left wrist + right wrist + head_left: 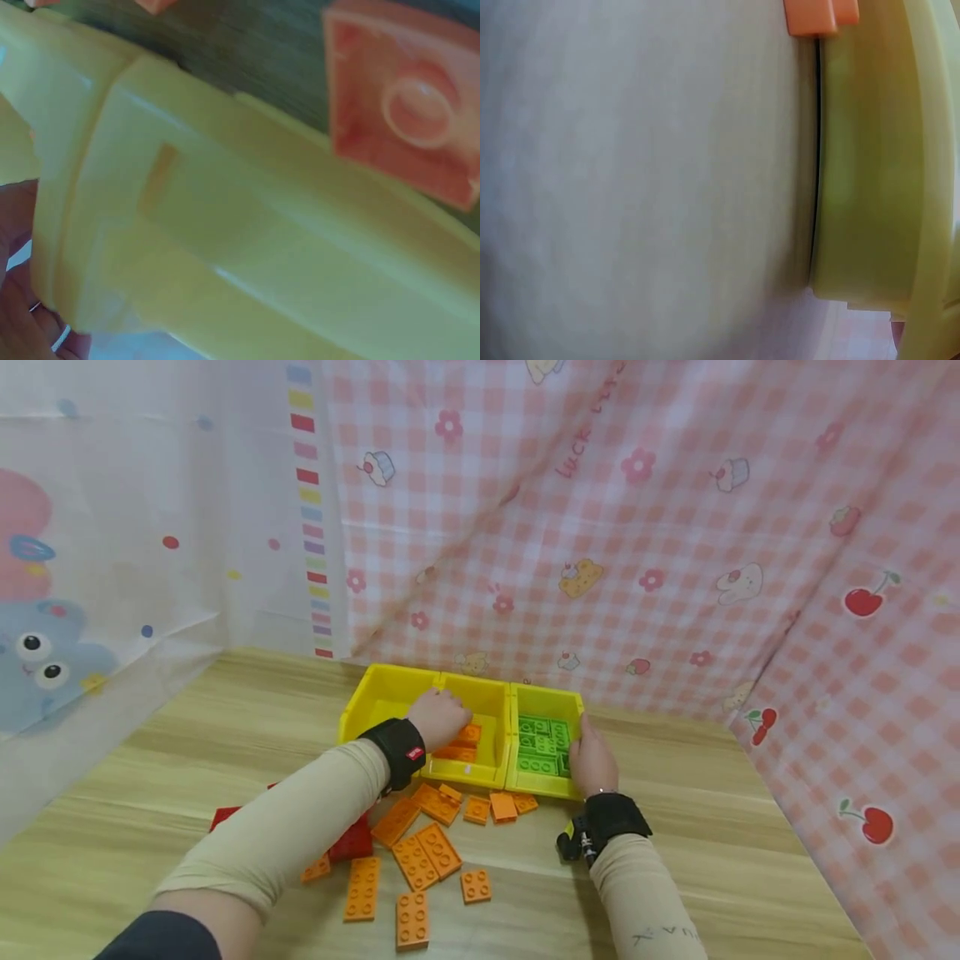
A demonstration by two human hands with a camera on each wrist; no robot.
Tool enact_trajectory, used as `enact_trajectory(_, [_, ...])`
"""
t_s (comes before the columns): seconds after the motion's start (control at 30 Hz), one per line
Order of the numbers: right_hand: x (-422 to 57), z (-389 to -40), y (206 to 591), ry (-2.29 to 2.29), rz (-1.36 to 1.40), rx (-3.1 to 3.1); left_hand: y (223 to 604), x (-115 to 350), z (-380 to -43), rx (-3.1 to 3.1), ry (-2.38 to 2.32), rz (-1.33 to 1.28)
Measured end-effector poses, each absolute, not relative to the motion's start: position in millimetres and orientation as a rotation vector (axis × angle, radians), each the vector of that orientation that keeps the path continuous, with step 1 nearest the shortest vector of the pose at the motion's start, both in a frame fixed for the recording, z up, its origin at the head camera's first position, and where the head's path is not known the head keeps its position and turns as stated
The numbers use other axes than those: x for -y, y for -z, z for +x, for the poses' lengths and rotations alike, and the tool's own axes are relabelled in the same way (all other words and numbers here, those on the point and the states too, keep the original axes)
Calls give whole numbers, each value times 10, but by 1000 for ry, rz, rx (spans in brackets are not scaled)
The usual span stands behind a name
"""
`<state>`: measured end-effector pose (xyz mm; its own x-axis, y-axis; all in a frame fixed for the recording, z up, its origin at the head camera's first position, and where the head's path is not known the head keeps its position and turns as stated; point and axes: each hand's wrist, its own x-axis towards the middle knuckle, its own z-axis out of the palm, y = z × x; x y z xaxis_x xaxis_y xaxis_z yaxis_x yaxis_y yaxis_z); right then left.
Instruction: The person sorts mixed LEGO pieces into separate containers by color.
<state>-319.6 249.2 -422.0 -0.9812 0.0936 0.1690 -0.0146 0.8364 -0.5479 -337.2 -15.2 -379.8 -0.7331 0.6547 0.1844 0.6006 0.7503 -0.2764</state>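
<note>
A set of joined yellow bins (491, 777) stands on the table. My left hand (438, 720) has its fingers curled at the divider beside the middle bin, fingertips mostly hidden; in the left wrist view its fingers (19, 315) show beside the yellow wall. Orange bricks (459, 750) lie in the middle bin, close by that hand. At the right end, my right hand (596, 756) grips the outer side wall of the bin with green bricks (542, 743). The right wrist view shows this bin's wall (870, 187), with the hand mostly out of sight.
Several loose orange bricks (412, 860) lie in front of the bins. Red bricks (352, 842) sit partly under my left forearm. An orange brick (420, 105) shows its hollow underside near the bin front. A checked curtain (562, 527) hangs behind.
</note>
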Motion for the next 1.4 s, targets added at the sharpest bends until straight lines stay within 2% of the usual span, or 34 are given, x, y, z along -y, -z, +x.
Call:
enact_trajectory(0.6, [-2385,-3204,4132,-826,-40,2815,3703,291,-3248,2803,-275,-1033])
enact_trajectory(0.77, [-2373,-3181,4107,-855,-68,2836,3617,381,-3017,2620,-264,-1127])
enact_trajectory(0.9, [-2411,-3182,4094,-854,-57,2835,3576,476,-2699,2481,-317,-1223])
enact_trajectory(1.1, [-2498,-3191,4092,-851,-42,2807,3682,633,-2296,2599,-439,-1219])
enact_trajectory(1.4, [-2483,-3179,4193,-835,-52,2817,3924,710,-2125,2631,-304,-1122])
